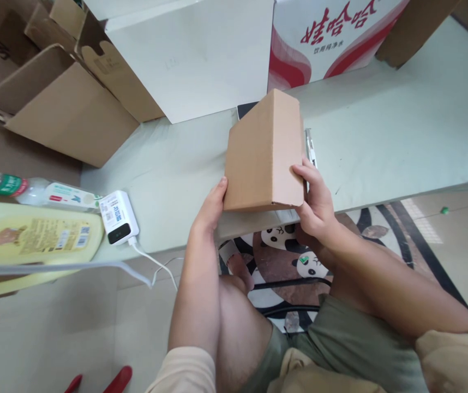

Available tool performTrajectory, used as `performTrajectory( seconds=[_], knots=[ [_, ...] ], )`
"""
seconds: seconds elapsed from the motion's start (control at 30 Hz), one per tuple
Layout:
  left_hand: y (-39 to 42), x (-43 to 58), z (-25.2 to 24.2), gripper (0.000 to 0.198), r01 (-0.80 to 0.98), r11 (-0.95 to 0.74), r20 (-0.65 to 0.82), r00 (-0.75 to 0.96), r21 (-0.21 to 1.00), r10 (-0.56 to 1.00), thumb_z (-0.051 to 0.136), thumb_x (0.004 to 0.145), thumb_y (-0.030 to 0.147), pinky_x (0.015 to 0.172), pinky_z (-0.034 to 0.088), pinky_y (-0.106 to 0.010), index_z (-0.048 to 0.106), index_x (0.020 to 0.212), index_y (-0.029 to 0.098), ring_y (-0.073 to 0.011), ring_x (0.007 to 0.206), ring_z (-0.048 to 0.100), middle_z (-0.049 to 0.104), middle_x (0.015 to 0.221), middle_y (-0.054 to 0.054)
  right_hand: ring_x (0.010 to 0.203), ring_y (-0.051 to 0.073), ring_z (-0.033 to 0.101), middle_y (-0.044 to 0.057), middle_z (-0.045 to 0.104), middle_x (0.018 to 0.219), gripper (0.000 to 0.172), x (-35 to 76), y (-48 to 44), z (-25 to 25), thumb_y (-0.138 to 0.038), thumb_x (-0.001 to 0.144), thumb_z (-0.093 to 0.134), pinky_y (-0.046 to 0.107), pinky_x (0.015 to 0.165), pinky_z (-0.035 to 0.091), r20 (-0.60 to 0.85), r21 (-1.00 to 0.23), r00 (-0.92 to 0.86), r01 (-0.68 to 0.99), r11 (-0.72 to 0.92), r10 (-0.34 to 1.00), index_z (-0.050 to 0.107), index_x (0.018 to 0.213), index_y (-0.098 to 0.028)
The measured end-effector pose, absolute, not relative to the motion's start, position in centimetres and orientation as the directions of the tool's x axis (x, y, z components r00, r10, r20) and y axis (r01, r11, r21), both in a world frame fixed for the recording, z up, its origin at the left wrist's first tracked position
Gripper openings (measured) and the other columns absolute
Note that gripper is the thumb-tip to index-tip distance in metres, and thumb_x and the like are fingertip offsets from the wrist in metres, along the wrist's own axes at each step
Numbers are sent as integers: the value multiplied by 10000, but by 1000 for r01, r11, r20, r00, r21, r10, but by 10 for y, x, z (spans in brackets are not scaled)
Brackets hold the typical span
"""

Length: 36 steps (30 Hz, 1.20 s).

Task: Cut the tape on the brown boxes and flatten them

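Observation:
A plain brown cardboard box (252, 155) is held tilted above the table's front edge, between my two hands. My left hand (212, 204) grips its lower left edge, thumb along the side and the other fingers hidden. On the right side, my right hand (315, 196) closes around the lower corner, fingers curled at the narrow face. Behind the box, part of a dark flat thing (247, 109) shows. A slim white and silver object (311, 147), perhaps a pen or cutter, lies just right of the box.
A white carton (193, 60) and a red-and-white water carton (299, 60) line the back. Open cardboard boxes (70, 103) stand at left. Nearer are a plastic bottle (9, 184), a yellow jug (33, 234) and a white power bank (118, 215) with a cable. A panda mat (373, 232) lies below.

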<state>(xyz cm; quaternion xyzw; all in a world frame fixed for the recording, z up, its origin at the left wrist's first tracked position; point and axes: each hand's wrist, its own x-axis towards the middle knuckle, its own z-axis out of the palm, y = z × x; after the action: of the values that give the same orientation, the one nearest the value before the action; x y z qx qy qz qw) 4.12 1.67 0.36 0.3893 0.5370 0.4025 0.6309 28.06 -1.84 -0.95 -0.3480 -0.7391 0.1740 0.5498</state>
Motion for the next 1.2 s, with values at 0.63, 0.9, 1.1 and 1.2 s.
performTrajectory(
  seconds=[0.63, 0.9, 1.1, 1.2],
  knots=[
    [15, 42, 4, 503, -73, 324, -314, 122, 943, 942, 565, 899, 609, 1230, 418, -377, 746, 1144, 208, -270, 1434, 546, 722, 1355, -51, 1537, 324, 357, 63, 411, 1620, 567, 283, -20, -12, -491, 987, 478, 617, 1276, 299, 672, -656, -151, 333, 678, 725, 388, 1532, -363],
    [17, 41, 3, 496, -66, 324, -313, 131, 944, 941, 552, 902, 609, 1242, 411, -397, 741, 1140, 217, -275, 1416, 565, 711, 1373, -46, 1537, 319, 360, 50, 396, 1624, 574, 283, -21, -9, -436, 990, 483, 608, 1282, 296, 674, -654, -159, 326, 683, 722, 366, 1551, -392],
    [16, 41, 3, 505, -74, 309, -297, 143, 948, 944, 556, 897, 621, 1234, 424, -404, 741, 1133, 214, -275, 1387, 592, 724, 1349, -55, 1541, 323, 354, 66, 398, 1620, 566, 285, -23, -11, -514, 998, 440, 604, 1280, 302, 645, -660, -164, 373, 652, 747, 357, 1544, -386],
    [17, 41, 2, 514, -79, 300, -286, 150, 951, 946, 571, 882, 638, 1234, 426, -412, 746, 1114, 214, -282, 1375, 602, 735, 1328, -57, 1542, 319, 354, 61, 395, 1626, 558, 284, -23, -8, -488, 1000, 445, 603, 1282, 299, 650, -661, -162, 362, 657, 743, 357, 1542, -387]
  ],
)
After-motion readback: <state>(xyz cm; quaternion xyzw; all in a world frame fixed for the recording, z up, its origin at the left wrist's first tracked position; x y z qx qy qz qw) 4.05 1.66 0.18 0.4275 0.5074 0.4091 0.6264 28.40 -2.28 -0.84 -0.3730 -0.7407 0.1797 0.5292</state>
